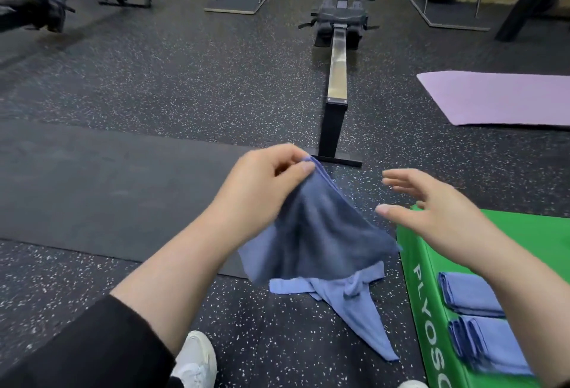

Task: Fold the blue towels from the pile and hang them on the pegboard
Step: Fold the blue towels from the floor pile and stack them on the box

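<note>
Head view: left hand [265,178] raised over the speckled floor [154,79], thumb and fingers pinching the top corner of a blue towel [314,233]. Hanging from that pinch, draped and blurred, lower edge just above the pile [348,298]. Right hand [431,205] beside the towel, fingers straight and spread, thumb pointing toward the cloth, holding nothing; touching the fabric or just clear of it, hard to tell through the blur. Black sleeve [77,350] on the left forearm.

Pile lying crumpled on the floor below the hands, close to the green box [416,264]; one long tail stretched toward the lower right. Two folded towels on top of the box: near towel [496,347] toward the bottom edge, far towel [468,293] just beyond it, close together. White letters down the box's side face.

White shoe [197,360] at the bottom, a second white toe only partly seen at the frame edge. Black mat [92,190] flat on the left. Rower [337,57] straight ahead, rail running away toward the wall. Purple mat [499,98] on the right, well apart from the box. More machines and stands along the far wall.
</note>
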`<state>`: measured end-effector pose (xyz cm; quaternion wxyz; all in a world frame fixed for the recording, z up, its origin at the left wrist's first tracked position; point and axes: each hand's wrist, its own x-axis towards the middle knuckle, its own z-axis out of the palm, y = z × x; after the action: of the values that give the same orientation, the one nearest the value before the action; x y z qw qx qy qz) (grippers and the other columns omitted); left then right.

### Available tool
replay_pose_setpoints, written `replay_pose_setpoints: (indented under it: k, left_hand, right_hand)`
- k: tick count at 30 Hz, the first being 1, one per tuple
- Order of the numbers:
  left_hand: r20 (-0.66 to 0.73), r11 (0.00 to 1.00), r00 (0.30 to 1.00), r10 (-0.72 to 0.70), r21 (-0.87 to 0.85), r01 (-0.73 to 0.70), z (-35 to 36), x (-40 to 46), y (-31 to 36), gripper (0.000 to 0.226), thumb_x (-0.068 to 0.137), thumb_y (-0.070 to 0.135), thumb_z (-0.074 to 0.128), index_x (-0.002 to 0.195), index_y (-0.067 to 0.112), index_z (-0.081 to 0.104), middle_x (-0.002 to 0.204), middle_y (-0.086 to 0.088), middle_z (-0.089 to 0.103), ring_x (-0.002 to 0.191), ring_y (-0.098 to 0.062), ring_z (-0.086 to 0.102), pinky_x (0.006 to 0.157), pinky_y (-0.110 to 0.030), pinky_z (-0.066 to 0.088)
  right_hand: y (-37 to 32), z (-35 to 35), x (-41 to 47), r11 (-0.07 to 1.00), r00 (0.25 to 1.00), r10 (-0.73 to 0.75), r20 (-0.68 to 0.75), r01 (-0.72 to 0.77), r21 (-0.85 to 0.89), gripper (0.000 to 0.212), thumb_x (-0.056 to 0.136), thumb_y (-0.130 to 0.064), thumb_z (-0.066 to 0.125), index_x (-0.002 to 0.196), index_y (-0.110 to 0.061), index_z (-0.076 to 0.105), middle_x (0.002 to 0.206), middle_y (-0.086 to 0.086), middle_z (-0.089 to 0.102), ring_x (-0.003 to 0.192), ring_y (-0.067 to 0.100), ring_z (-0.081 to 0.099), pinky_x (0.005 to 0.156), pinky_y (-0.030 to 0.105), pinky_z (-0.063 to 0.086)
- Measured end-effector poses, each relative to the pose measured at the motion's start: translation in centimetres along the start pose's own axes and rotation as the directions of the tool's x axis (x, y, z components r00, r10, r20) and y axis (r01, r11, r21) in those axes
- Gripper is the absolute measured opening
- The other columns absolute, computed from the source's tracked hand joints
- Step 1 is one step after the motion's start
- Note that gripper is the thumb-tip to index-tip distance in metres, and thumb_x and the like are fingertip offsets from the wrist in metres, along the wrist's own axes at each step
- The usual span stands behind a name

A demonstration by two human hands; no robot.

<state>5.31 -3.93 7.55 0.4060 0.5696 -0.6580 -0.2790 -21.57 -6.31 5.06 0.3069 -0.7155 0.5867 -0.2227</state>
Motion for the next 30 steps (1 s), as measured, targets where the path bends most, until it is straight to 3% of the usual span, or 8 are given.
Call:
replay_pose_setpoints:
  k: [3,7,12,15,18,22,25,30]
  left_hand:
    - [0.136,0.994,0.99,0.04,0.096,-0.053,1.7,-0.1,0.9,0.012,0.096,0.03,0.067,0.085,0.034,0.068,0.067,0.015,0.065,0.066,0.0,0.056,0.065,-0.015,0.04]
    - [0.078,0.997,0.996,0.047,0.052,-0.051,2.1,0.1,0.9,0.012,0.089,0.03,0.074,0.083,0.025,0.066,0.064,0.011,0.062,0.06,-0.001,0.05,0.062,-0.022,0.041]
    - [0.225,0.997,0.972,-0.069,-0.001,0.071,0.0,-0.2,-0.6,0.012,0.094,0.031,0.069,0.092,0.019,0.067,0.063,0.011,0.052,0.059,-0.004,0.044,0.057,-0.026,0.036]
    - [0.278,0.994,0.955,-0.102,0.072,0.085,-0.5,-1.0,-1.6,0.021,0.096,0.027,0.064,0.08,0.014,0.065,0.063,0.013,0.05,0.059,-0.004,0.04,0.056,-0.023,0.033]
    - [0.287,0.994,0.955,-0.078,0.091,0.054,-0.2,-1.3,-1.4,0.019,0.097,0.026,0.061,0.082,0.015,0.065,0.064,0.013,0.051,0.061,-0.004,0.042,0.058,-0.023,0.035]
    - [0.315,0.986,0.943,-0.106,0.158,0.059,-0.1,-1.5,-1.2,0.022,0.092,0.027,0.068,0.08,0.01,0.062,0.062,0.01,0.048,0.058,-0.006,0.038,0.054,-0.021,0.03]
    - [0.369,0.913,0.893,-0.258,0.396,0.101,-0.3,-1.9,-2.6,0.031,0.09,0.03,0.067,0.078,0.005,0.055,0.065,0.0,0.046,0.06,-0.014,0.035,0.053,-0.03,0.026]
    - [0.194,0.782,0.905,-0.379,0.59,0.201,-1.6,-2.5,-5.1,0.024,0.092,0.024,0.055,0.07,0.018,0.047,0.066,0.002,0.053,0.065,-0.02,0.047,0.056,-0.032,0.033]
  right_hand:
    - [-3.6,2.7,0.1,0.979,0.982,-0.142,0.126,0.12,0.162,0.064,0.079,-0.032,0.083,0.137,-0.033,0.056,0.131,-0.025,0.062,0.124,-0.013,0.052,0.104,0.021,0.04]
    - [-5.5,4.7,0.9,0.947,0.96,-0.221,0.169,0.171,0.271,0.02,0.083,-0.034,0.071,0.093,-0.017,0.072,0.08,0.003,0.07,0.077,0.003,0.054,0.078,0.046,0.05]
    - [-5.9,4.6,1.6,0.886,0.979,-0.205,0.015,0.179,0.427,0.021,0.086,-0.035,0.061,0.094,-0.019,0.072,0.09,0.012,0.071,0.083,0.022,0.062,0.085,0.048,0.053]
    - [-5.6,4.2,1.5,0.829,0.982,-0.157,0.103,0.074,0.554,0.004,0.092,-0.018,0.069,0.092,-0.021,0.066,0.081,0.0,0.07,0.077,0.011,0.061,0.078,0.036,0.052]
    - [-5.9,4.1,1.0,0.901,0.961,-0.203,0.188,0.108,0.421,0.003,0.094,-0.024,0.071,0.09,-0.024,0.071,0.081,-0.006,0.072,0.074,0.004,0.059,0.071,0.027,0.047]
    - [-5.9,4.1,1.0,0.919,0.983,-0.185,-0.01,0.176,0.353,0.015,0.098,-0.023,0.065,0.085,-0.022,0.072,0.075,-0.011,0.069,0.071,0.001,0.057,0.071,0.025,0.046]
    - [-5.2,3.2,1.2,0.941,0.975,-0.136,-0.176,0.183,0.285,0.016,0.098,-0.024,0.063,0.085,-0.021,0.071,0.073,-0.016,0.067,0.069,-0.001,0.054,0.068,0.024,0.044]
    - [-2.7,1.3,1.2,0.94,0.936,-0.009,-0.351,0.128,0.317,0.015,0.096,-0.03,0.063,0.086,-0.022,0.071,0.073,-0.012,0.068,0.069,0.006,0.055,0.067,0.033,0.046]
